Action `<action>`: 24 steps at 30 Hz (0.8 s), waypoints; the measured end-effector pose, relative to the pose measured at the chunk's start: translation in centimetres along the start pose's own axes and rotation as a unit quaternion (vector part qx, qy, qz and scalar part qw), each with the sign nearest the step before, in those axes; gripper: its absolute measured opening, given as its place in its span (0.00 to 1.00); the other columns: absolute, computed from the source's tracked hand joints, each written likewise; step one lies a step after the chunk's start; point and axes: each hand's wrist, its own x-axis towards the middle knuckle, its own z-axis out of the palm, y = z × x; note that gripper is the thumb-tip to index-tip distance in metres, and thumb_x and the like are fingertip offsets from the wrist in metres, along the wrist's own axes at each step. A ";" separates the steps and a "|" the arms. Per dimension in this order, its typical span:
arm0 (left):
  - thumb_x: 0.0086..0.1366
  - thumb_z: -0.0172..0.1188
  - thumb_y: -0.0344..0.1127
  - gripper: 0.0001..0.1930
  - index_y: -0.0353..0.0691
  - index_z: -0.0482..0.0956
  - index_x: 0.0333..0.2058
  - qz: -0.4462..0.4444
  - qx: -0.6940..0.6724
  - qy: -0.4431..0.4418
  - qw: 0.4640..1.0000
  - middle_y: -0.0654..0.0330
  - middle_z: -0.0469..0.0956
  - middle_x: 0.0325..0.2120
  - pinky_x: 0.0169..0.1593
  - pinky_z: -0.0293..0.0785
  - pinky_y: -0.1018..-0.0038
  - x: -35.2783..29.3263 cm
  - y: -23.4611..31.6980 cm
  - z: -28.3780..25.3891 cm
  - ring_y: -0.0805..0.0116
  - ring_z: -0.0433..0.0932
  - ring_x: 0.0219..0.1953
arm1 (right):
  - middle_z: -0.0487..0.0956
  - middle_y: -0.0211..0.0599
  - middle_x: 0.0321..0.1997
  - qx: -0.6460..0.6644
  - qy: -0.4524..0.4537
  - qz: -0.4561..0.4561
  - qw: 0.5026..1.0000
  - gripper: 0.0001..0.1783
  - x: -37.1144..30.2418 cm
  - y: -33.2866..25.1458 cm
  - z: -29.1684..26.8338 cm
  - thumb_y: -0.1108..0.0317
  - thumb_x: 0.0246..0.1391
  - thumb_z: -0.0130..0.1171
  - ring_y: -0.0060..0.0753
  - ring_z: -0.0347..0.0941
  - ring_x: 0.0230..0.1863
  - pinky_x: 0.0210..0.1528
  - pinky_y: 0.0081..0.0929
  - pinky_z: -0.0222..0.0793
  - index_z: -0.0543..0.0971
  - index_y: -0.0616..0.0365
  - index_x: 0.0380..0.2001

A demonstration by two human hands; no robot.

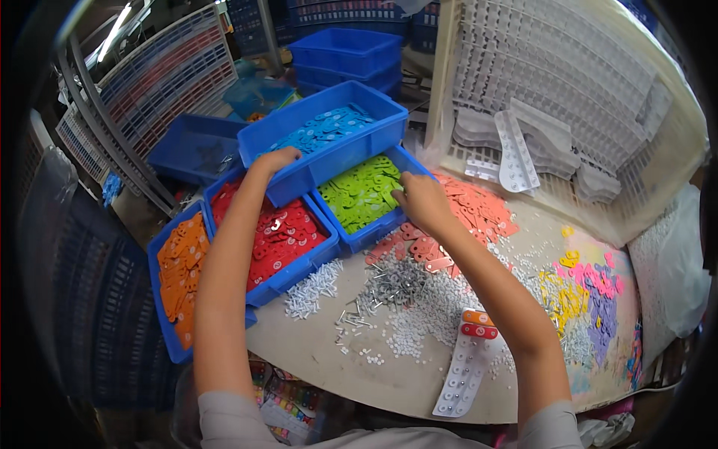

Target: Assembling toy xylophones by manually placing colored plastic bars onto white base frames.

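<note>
My left hand [280, 159] is closed over the near left wall of a blue bin [329, 166] that holds light-blue flat plastic pieces [323, 127]. That bin rests tilted across the bins below it. My right hand [423, 200] reaches into the bin of lime-green plastic pieces [359, 193], fingers curled at its right side with a green piece at the fingertips. Under my right forearm lies a white perforated strip [458, 378], with an orange piece [477, 319] and a red piece [479, 331] set on its far end.
Bins of red pieces [280, 239] and orange pieces [182, 273] stand at the left. Coral pieces [475, 209], metal pins [393, 284], white pegs [313, 290] and small white rings cover the table. Yellow, pink and purple pieces lie right. White strips [516, 150] lean in a crate behind.
</note>
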 end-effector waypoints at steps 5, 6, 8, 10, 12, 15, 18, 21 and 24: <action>0.53 0.64 0.30 0.06 0.34 0.85 0.27 0.063 0.051 0.072 0.994 0.54 0.83 0.25 0.36 0.75 0.64 -1.2 1.1 -0.1 0.62 0.81 0.29 | 0.85 0.49 0.43 -0.083 -0.186 0.097 0.974 0.23 5.1 -0.2 1.8 0.57 0.41 0.77 0.49 0.82 0.48 0.48 0.43 0.79 0.85 0.60 0.39; 0.54 0.65 0.31 0.06 0.33 0.83 0.24 0.073 0.093 0.083 0.990 0.55 0.82 0.21 0.34 0.75 0.63 -0.9 1.1 -0.6 0.61 0.81 0.28 | 0.84 0.50 0.47 -0.103 -0.238 0.102 0.960 0.25 5.6 -0.8 1.9 0.57 0.38 0.79 0.48 0.82 0.51 0.51 0.43 0.78 0.85 0.60 0.39; 0.55 0.66 0.31 0.09 0.33 0.82 0.20 0.078 0.133 0.091 0.984 0.56 0.81 0.18 0.33 0.75 0.62 -0.6 0.2 -0.6 0.60 0.82 0.26 | 0.84 0.51 0.48 -0.079 -0.249 0.094 0.961 0.27 6.1 -1.1 3.2 0.57 0.36 0.80 0.48 0.81 0.51 0.51 0.42 0.78 0.85 0.61 0.40; 0.61 0.64 0.35 0.11 0.32 0.82 0.26 0.138 0.033 0.215 0.966 0.55 0.80 0.21 0.28 0.75 0.62 -0.5 -0.5 -0.2 0.59 0.82 0.24 | 0.84 0.51 0.49 -0.055 -0.259 0.089 0.960 0.29 6.4 -1.4 4.5 0.56 0.35 0.81 0.48 0.81 0.52 0.52 0.42 0.78 0.85 0.61 0.41; 0.64 0.63 0.37 0.12 0.32 0.82 0.30 0.086 -0.042 0.229 0.969 0.54 0.81 0.22 0.25 0.75 0.63 -0.8 2.6 0.5 0.60 0.82 0.23 | 0.83 0.53 0.50 -0.043 -0.276 0.060 0.958 0.27 6.5 -0.4 5.5 0.57 0.40 0.78 0.49 0.80 0.53 0.51 0.41 0.78 0.85 0.61 0.42; 0.69 0.59 0.39 0.13 0.33 0.81 0.38 0.032 -0.149 0.252 0.956 0.56 0.79 0.23 0.20 0.71 0.69 -3.0 4.6 0.0 0.67 0.81 0.20 | 0.83 0.56 0.49 0.033 -0.181 0.020 0.983 0.23 6.5 0.5 6.7 0.58 0.48 0.72 0.52 0.82 0.48 0.49 0.43 0.78 0.83 0.62 0.44; 0.71 0.56 0.39 0.14 0.32 0.81 0.43 0.064 -0.207 0.233 0.948 0.58 0.78 0.23 0.18 0.68 0.74 -3.7 4.8 -0.5 0.72 0.78 0.17 | 0.83 0.56 0.42 0.169 -0.143 0.081 0.972 0.19 6.8 0.4 5.5 0.58 0.58 0.63 0.50 0.85 0.39 0.40 0.43 0.80 0.81 0.65 0.42; 0.71 0.55 0.37 0.15 0.30 0.81 0.44 0.098 -0.197 0.206 0.953 0.56 0.80 0.24 0.18 0.70 0.75 -3.3 2.9 -1.5 0.71 0.79 0.17 | 0.82 0.44 0.29 0.387 -0.127 0.186 0.894 0.17 6.0 -0.8 3.3 0.60 0.66 0.55 0.36 0.82 0.21 0.27 0.30 0.77 0.81 0.66 0.39; 0.70 0.55 0.34 0.14 0.28 0.81 0.44 0.107 -0.205 0.197 0.953 0.52 0.81 0.27 0.20 0.74 0.75 -2.9 3.7 -1.4 0.68 0.82 0.19 | 0.81 0.39 0.35 0.470 -0.150 0.219 0.842 0.15 5.9 0.6 2.8 0.63 0.68 0.53 0.33 0.84 0.26 0.25 0.24 0.75 0.76 0.64 0.50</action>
